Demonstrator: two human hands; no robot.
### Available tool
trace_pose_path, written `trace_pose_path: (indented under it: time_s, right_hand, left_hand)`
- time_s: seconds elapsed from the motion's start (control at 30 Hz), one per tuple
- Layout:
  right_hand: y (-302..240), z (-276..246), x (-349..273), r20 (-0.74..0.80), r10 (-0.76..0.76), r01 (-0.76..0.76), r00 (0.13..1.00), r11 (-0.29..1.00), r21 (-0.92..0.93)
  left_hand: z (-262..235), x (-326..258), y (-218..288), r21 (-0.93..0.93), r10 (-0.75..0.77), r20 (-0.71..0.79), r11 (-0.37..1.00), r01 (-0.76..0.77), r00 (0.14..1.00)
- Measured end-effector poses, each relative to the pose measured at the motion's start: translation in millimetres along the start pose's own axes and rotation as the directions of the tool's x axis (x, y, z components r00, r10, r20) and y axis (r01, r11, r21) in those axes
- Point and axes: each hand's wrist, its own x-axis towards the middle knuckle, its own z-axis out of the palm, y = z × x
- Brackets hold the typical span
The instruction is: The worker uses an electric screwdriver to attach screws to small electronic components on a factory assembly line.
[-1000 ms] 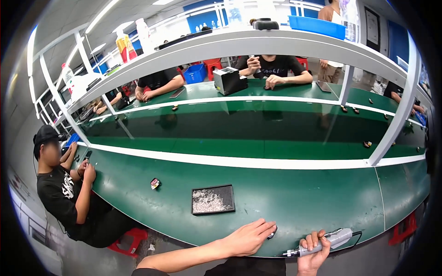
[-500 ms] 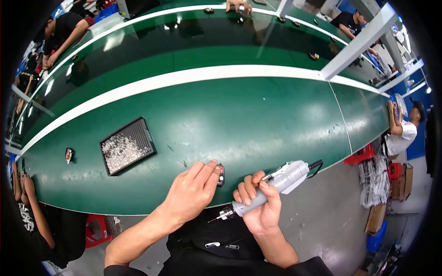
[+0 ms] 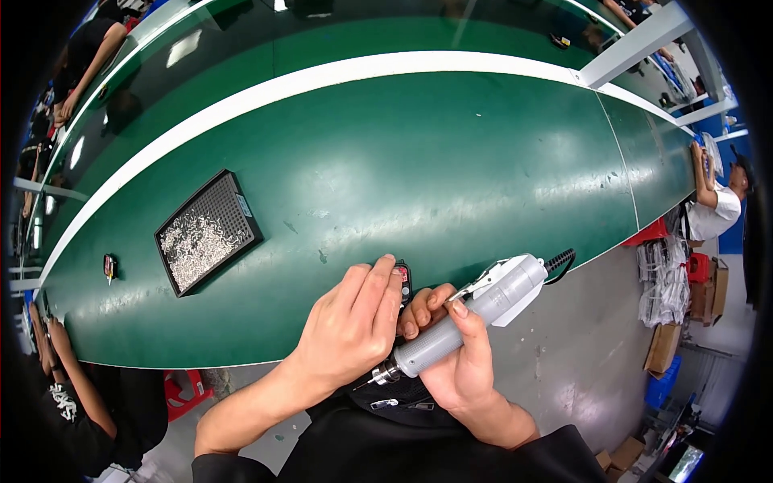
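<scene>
Remote [image 3: 403,280] mostly hidden under left hand [image 3: 350,326].

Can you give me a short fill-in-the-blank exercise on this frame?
1. The right hand grips a grey electric ____.
2. The left hand covers a small black device with ____ buttons.
3. The black tray holds many small silvery ____.
4. The work surface is coloured ____.

Missing words: screwdriver; red; screws; green

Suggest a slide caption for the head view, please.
Left hand covers a small black part; right hand grips a grey electric screwdriver.
</scene>
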Motion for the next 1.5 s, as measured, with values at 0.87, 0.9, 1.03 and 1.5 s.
trace_pose_path:
  time_s: [0.87,0.9,1.03,1.5]
  right_hand:
    - [-76.3,42.3,75.9,0.533,-0.093,0.398,0.841,0.774,-0.493]
    - [-74.9,43.0,76.0,0.527,-0.091,0.394,0.845,0.773,-0.497]
    - [-71.5,39.3,78.0,0.520,-0.089,0.387,0.849,0.775,-0.500]
    - [-69.4,61.7,79.9,0.554,0.076,0.342,0.829,0.716,-0.609]
  left_hand:
    - [-5.9,-11.6,4.9,0.054,-0.037,0.142,0.998,0.030,0.989]
    - [-6.0,-12.0,4.6,0.052,-0.039,0.138,0.998,0.032,0.990]
    - [-5.9,-12.2,3.2,0.047,-0.038,0.130,0.998,0.032,0.991]
    - [-23.5,-8.0,-2.8,0.054,0.038,0.134,0.998,-0.045,0.990]
